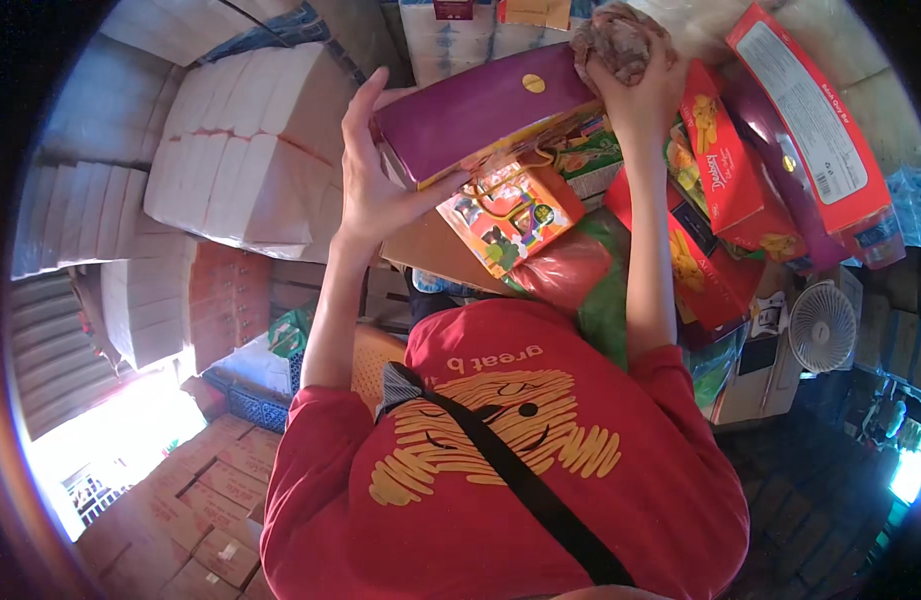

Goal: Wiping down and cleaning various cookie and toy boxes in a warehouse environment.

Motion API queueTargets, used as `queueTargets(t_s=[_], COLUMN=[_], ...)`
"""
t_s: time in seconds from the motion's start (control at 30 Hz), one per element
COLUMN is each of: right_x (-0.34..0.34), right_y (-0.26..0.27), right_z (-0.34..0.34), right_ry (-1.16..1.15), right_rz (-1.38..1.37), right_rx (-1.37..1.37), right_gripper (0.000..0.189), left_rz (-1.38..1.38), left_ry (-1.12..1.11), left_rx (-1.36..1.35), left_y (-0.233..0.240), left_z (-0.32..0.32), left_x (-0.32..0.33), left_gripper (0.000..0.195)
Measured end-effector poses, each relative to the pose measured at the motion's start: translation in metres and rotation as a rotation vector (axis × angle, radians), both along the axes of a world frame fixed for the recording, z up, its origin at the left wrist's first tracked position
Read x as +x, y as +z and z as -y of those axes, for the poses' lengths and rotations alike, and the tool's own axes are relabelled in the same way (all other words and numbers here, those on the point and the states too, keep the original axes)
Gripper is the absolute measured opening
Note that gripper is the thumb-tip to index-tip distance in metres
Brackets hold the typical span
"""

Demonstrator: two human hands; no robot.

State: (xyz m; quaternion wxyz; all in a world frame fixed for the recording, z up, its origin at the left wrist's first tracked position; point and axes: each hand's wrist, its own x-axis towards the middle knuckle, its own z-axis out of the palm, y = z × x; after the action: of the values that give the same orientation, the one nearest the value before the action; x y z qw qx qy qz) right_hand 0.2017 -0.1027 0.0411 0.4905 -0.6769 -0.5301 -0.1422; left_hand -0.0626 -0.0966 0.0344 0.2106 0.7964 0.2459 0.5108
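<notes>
My left hand (382, 161) grips the near left end of a purple box (490, 112), thumb below and fingers at its far side. The box is tilted, its purple face with a round gold spot turned up. At its right end my right hand (640, 79) is closed on a crumpled cloth (623, 41), which touches the box's corner. Below the box stands an orange gift box with cartoon prints (517, 217) and a yellow cord handle. It rests near a brown cardboard surface (438, 247) and a red and green plastic bag (573, 262).
Red biscuit boxes (730, 165) and another purple box (775, 142) lean in a pile at the right. A white fan (822, 326) stands beyond them. Wrapped white packs (235, 142) are stacked at the left, above blue crates (258, 409). Brown cartons (190, 502) lie at the lower left.
</notes>
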Motion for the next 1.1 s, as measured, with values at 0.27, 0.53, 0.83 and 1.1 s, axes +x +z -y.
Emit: queueTargets(t_s=[0.27, 0.53, 0.83, 1.1], right_x=[-0.114, -0.038, -0.098, -0.030], right_y=[0.021, 0.008, 0.024, 0.009], right_z=[0.032, 0.017, 0.037, 0.023], right_ry=[0.268, -0.017, 0.175, 0.123], right_rz=[0.087, 0.166, 0.059, 0.157], right_rx=[0.058, 0.044, 0.062, 0.094], right_gripper=[0.053, 0.051, 0.056, 0.052], left_rz=[-0.028, -0.026, -0.161, -0.226], left_ry=[0.016, -0.059, -0.049, -0.039], left_rx=[-0.051, -0.101, 0.044, 0.082], left_y=[0.017, 0.014, 0.038, 0.033], left_z=[-0.003, -0.006, 0.001, -0.006], left_x=[0.003, -0.018, 0.011, -0.007], left_gripper=[0.095, 0.084, 0.079, 0.081])
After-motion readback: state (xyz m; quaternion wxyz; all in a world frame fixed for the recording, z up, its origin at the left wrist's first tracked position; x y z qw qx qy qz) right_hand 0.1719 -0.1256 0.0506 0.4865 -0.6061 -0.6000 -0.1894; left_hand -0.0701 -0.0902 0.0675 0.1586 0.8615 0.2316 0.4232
